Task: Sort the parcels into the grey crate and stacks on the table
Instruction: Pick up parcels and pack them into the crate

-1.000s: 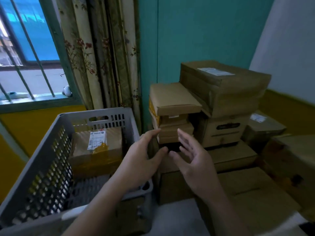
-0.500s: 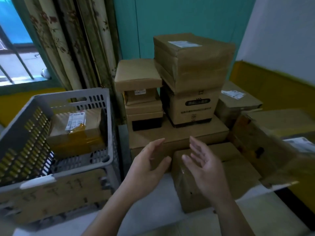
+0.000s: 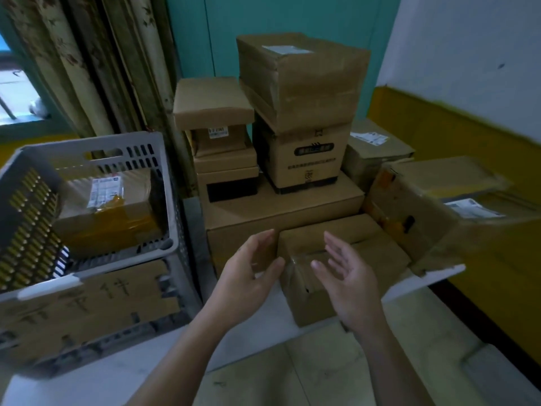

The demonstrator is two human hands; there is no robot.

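Two hands open, empty: left hand (image 3: 251, 268) and right hand (image 3: 348, 276) spread, palms facing, flanking small brown parcel (image 3: 377, 244) at front of table (image 3: 260, 326), below stacked boxes. Contact: cannot tell. Parcel is taped cardboard: stiff, likely light, tape possibly slick. Best hold: flat palms on opposite side walls. Grey crate (image 3: 165, 183) sits left.
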